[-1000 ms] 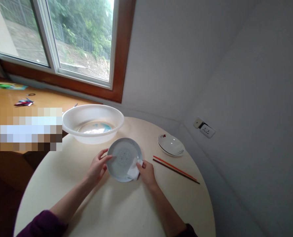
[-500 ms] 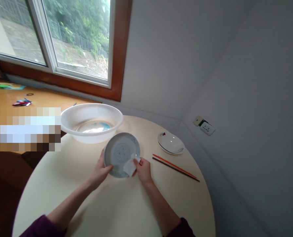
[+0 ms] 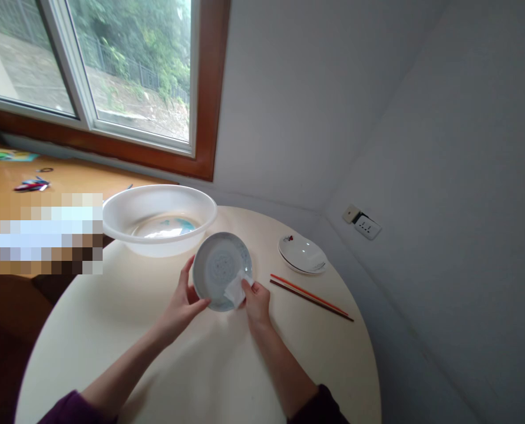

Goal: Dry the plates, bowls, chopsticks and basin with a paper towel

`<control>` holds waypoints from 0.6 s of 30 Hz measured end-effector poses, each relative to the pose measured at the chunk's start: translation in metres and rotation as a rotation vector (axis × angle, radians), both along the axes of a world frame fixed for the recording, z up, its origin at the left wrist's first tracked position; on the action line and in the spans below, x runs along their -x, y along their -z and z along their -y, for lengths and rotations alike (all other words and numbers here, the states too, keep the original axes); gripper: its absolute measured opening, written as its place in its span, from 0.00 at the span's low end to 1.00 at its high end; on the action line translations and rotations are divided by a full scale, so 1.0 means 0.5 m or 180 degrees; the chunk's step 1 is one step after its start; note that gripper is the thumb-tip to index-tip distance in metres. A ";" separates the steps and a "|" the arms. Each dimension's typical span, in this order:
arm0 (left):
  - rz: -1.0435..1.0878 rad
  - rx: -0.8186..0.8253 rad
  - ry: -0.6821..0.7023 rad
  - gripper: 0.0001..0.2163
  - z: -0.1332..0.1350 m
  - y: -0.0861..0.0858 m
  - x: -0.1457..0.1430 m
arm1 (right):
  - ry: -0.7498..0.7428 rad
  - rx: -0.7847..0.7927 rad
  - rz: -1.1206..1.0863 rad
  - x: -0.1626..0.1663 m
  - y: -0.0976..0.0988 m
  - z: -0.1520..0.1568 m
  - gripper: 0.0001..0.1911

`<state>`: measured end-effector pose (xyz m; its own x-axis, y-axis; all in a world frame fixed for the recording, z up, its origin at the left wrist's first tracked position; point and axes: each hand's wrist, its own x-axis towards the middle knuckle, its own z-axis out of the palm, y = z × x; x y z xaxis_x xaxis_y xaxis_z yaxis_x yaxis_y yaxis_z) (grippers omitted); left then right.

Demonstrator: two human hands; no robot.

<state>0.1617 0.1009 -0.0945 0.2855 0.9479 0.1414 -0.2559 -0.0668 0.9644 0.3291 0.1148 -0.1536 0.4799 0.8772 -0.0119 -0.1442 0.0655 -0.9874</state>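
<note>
A pale blue-grey plate (image 3: 218, 265) with a dotted pattern at its centre is held tilted above the round cream table (image 3: 191, 365). My left hand (image 3: 183, 299) grips its lower left rim, thumb on the front. My right hand (image 3: 256, 300) pinches a small white cloth (image 3: 236, 288) and presses it against the plate's lower right face.
A large translucent white basin (image 3: 158, 218) holding a little water stands just behind the plate. At the right sit a stack of small white dishes (image 3: 301, 254) and a pair of red and dark chopsticks (image 3: 310, 296). A wall socket (image 3: 362, 222) is on the right wall.
The plate has been raised from nearly flat to tilted toward me. My left hand shifted down along its rim, and the cloth slid a little leftward over the plate's face.
</note>
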 end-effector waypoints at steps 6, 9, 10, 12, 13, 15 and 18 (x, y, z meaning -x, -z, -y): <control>-0.0143 -0.0033 -0.0787 0.44 0.001 0.015 -0.017 | -0.0237 0.0103 -0.0522 0.051 -0.003 0.018 0.19; -0.0224 0.0219 -0.0701 0.35 -0.014 0.023 0.003 | -0.0288 0.0066 -0.0333 0.042 -0.001 0.010 0.20; -0.0265 0.0249 -0.0660 0.33 -0.020 0.024 0.011 | -0.0291 0.0028 -0.0246 0.034 -0.001 0.006 0.20; -0.0332 0.0216 -0.0544 0.30 -0.028 0.021 0.028 | -0.0297 -0.0075 -0.0051 0.016 -0.001 0.000 0.20; -0.0355 0.0193 -0.0461 0.29 -0.031 0.020 0.036 | -0.0305 -0.0124 0.0054 0.008 -0.002 -0.003 0.20; -0.0413 0.0203 -0.0267 0.30 -0.035 0.018 0.048 | -0.0323 -0.0194 0.0248 -0.005 -0.004 -0.008 0.20; -0.0431 0.0174 -0.0158 0.31 -0.038 0.017 0.054 | -0.0219 -0.0218 0.0457 -0.013 -0.009 -0.012 0.19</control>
<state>0.1347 0.1198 -0.1032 0.2509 0.9666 0.0525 -0.1211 -0.0225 0.9924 0.3358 0.1209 -0.1493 0.4111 0.9045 0.1134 -0.0085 0.1282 -0.9917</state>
